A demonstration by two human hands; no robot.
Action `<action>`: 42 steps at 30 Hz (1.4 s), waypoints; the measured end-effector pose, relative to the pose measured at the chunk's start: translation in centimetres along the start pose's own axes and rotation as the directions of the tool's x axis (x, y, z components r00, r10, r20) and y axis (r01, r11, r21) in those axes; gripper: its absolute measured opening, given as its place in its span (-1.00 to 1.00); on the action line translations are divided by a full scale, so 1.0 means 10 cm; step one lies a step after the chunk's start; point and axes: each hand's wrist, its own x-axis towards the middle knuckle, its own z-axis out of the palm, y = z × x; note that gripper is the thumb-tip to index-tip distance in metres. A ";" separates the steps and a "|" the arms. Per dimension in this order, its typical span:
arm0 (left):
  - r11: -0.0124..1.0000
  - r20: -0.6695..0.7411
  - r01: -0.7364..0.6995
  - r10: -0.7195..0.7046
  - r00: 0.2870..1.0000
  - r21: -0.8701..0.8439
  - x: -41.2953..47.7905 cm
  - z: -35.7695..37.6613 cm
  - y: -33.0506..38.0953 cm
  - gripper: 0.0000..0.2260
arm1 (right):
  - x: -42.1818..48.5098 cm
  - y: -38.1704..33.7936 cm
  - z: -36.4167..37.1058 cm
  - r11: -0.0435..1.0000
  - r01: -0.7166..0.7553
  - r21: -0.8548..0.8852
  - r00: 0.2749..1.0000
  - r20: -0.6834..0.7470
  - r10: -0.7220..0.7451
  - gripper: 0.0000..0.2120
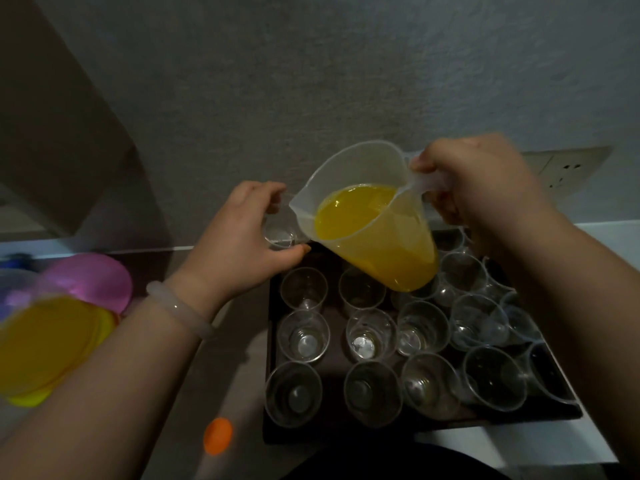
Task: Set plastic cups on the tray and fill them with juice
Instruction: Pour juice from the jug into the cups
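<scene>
A clear plastic jug (370, 220) half full of orange juice hangs tilted to the left above the tray. My right hand (481, 181) grips its handle. The spout points down at a clear plastic cup (278, 233) at the tray's far left corner, which my left hand (239, 237) holds between thumb and fingers. No juice shows in that cup. The dark tray (334, 434) carries several empty clear plastic cups (370, 337) standing upright in rows.
At the left sit blurred pink (93, 278) and yellow (45, 344) plastic lids or plates. A small orange cap (217, 435) lies on the counter by the tray's near left corner. A wall socket (561, 171) is behind my right hand. The wall rises close behind the tray.
</scene>
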 end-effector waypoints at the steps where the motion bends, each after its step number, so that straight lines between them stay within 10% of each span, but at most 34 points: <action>1: 1.000 -0.004 -0.001 0.001 1.000 -0.007 -0.01 0.01 0.00 -0.29 | 0.00 -0.02 0.00 1.000 -0.016 0.004 1.000 -0.004 0.016 -0.73; 42: 0.997 0.079 0.005 -0.012 0.997 0.083 -0.06 0.00 -0.03 -0.34 | 0.03 -0.35 0.20 0.919 0.008 -0.395 1.000 0.030 0.004 -0.68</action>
